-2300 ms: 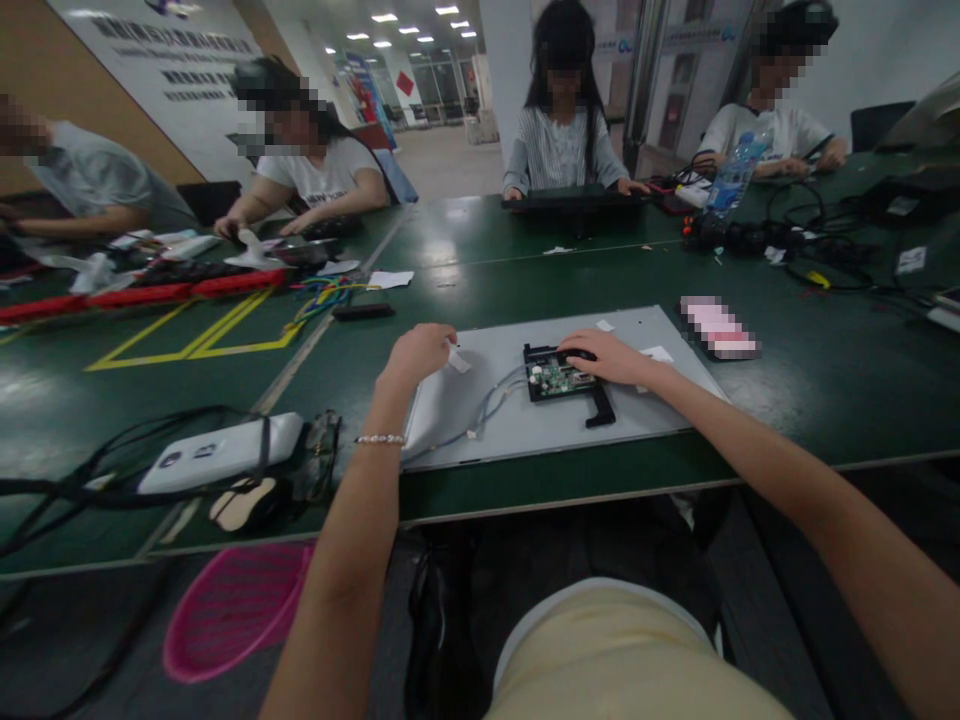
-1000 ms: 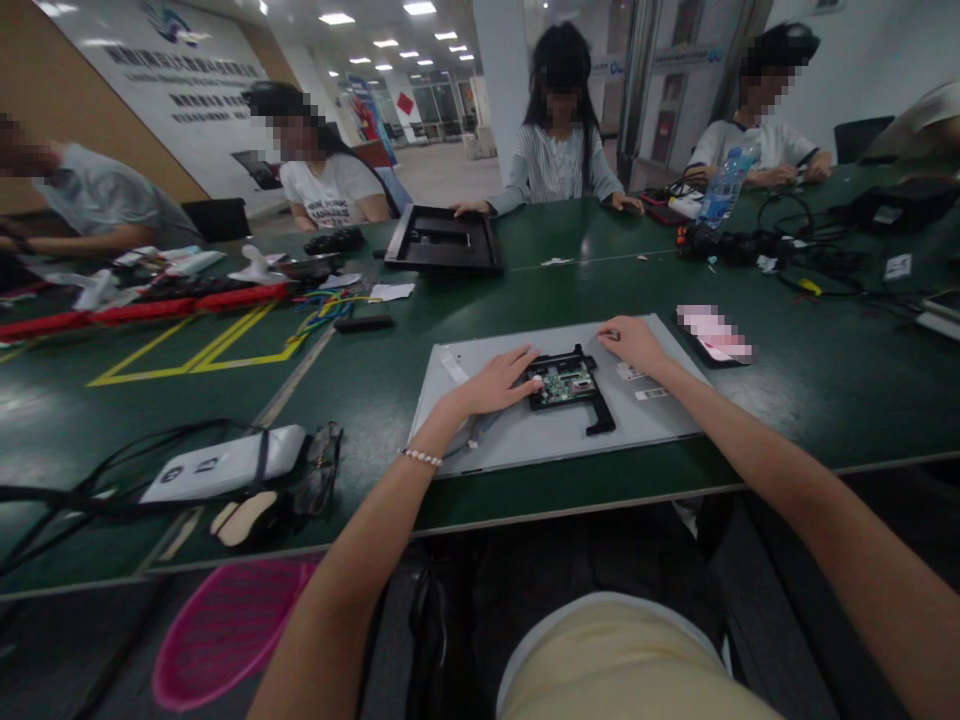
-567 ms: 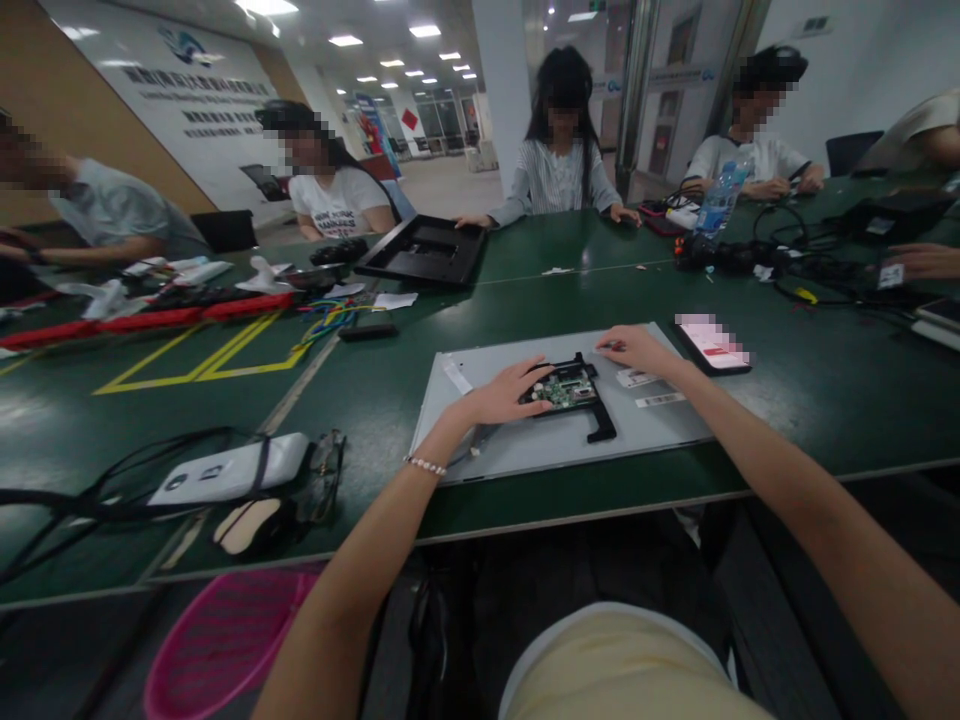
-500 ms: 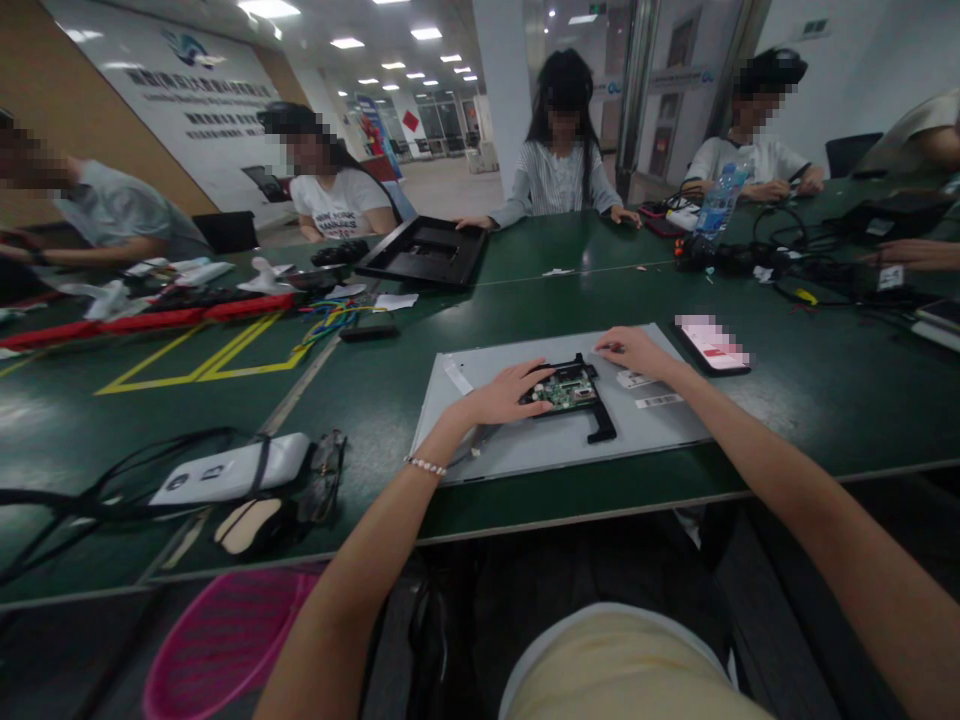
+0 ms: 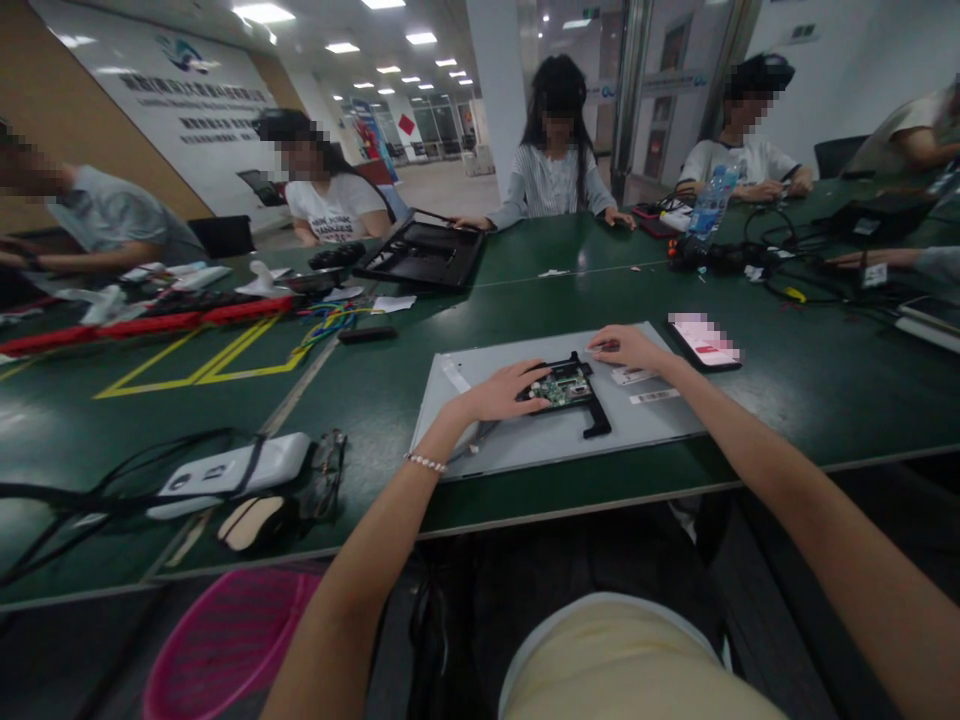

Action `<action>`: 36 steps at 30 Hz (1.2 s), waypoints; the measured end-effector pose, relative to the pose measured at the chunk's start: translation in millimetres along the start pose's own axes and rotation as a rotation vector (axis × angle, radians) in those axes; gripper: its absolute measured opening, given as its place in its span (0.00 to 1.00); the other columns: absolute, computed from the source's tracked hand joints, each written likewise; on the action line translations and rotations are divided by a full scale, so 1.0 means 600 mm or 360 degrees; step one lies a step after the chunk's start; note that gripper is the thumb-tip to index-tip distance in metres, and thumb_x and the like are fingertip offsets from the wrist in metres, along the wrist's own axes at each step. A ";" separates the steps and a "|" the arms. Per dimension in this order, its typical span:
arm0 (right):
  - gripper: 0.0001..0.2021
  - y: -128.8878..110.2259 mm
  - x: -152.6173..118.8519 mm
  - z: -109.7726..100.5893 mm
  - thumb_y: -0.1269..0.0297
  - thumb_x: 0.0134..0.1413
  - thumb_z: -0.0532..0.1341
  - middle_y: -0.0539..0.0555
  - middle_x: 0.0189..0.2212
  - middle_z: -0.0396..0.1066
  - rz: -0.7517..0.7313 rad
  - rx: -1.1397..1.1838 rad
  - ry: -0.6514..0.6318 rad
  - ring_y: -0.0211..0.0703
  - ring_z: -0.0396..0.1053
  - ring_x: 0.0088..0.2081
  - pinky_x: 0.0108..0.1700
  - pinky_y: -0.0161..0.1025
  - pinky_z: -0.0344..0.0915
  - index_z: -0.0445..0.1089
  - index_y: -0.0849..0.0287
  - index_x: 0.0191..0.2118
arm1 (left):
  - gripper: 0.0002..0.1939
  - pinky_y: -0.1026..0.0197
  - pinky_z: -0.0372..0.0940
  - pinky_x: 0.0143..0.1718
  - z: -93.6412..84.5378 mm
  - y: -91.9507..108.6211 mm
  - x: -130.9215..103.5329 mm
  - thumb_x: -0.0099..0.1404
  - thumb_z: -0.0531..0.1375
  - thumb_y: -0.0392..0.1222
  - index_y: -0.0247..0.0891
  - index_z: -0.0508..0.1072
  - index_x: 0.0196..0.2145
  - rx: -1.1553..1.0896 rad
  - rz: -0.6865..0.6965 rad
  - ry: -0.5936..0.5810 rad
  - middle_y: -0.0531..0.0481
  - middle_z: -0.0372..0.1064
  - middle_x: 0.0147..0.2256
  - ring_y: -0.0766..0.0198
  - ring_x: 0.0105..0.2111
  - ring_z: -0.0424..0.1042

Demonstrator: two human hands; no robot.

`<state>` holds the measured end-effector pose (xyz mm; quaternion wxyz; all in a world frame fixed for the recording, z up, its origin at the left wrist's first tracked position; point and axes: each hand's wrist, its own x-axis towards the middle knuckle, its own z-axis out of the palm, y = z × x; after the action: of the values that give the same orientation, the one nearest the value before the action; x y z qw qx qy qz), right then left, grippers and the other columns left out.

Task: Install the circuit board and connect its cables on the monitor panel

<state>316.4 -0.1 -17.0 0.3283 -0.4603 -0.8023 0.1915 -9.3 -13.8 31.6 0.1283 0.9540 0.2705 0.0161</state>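
Observation:
A grey flat panel (image 5: 510, 455) lies on the green table in front of me. On it rests a green circuit board (image 5: 564, 391) inside a black plastic bracket (image 5: 597, 418). My left hand (image 5: 495, 392) lies over the left side of the board and bracket with its fingers spread. Just past the bracket's far right corner is my right hand (image 5: 626, 347), thumb and fingers pinched together low over the panel. Whatever is between those fingertips is too small to make out. White labels (image 5: 654, 397) show on the panel below my right hand.
A phone (image 5: 705, 340) lies right of the panel. Across the green table (image 5: 810, 400), a co-worker's hand touches a black frame (image 5: 424, 250). At left are a white device with cables (image 5: 236, 468), glasses (image 5: 328, 470) and a mouse (image 5: 251, 523). A pink basket (image 5: 217, 640) stands below the edge.
My right hand has shifted slightly left, nearer the bracket's corner, still pinched. My left hand stays on the board. At far right, a co-worker's hand has reached further in over the table.

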 end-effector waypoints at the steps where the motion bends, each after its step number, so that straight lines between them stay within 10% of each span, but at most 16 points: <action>1: 0.11 0.003 0.000 -0.001 0.62 0.53 0.63 0.55 0.45 0.74 0.0008 0.0041 -0.0014 0.44 0.72 0.45 0.50 0.45 0.69 0.77 0.54 0.43 | 0.38 0.51 0.43 0.66 0.000 0.000 0.000 0.68 0.48 0.65 0.40 0.53 0.67 0.0004 0.0000 -0.0004 0.43 0.43 0.68 0.50 0.67 0.47; 36: 0.10 0.043 0.009 0.008 0.58 0.49 0.66 0.53 0.40 0.78 0.0088 0.0353 0.0018 0.44 0.75 0.41 0.49 0.43 0.70 0.79 0.55 0.36 | 0.37 0.50 0.41 0.66 -0.003 0.006 -0.005 0.70 0.45 0.65 0.42 0.49 0.68 0.0100 -0.0055 -0.0081 0.44 0.39 0.69 0.51 0.68 0.43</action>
<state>326.7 17.4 -34.4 0.3764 -0.4442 -0.7613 0.2855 -10.2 -17.7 34.2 0.1053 0.9528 0.2841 -0.0189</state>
